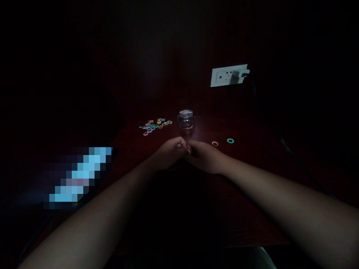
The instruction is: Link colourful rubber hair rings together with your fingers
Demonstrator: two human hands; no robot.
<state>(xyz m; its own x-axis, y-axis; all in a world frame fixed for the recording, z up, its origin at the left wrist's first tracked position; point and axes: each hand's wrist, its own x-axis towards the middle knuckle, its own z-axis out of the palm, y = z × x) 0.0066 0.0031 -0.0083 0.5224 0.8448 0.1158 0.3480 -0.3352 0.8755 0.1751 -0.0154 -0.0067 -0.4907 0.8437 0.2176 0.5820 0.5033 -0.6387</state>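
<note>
In dim light my left hand [171,152] and my right hand [202,155] meet in front of a small clear jar [186,121]. Both are closed, fingers pinched together. A bit of a yellow hair tie [189,151] shows between them; the rest is hidden by the fingers. To the right of my right hand lie a pink hair tie [214,143] and a green hair tie [230,141], flat and apart. A loose pile of colourful hair ties [153,127] is spread left of the jar, beyond my left hand. The jar stands upright with a patterned lid on.
All this rests on a dark red table [246,149]. At the left, a bright, pixelated screen [84,175] glows beside my left forearm. A white wall socket [224,76] with a plugged-in charger [240,74] is at the back right. Dark cables run along both sides.
</note>
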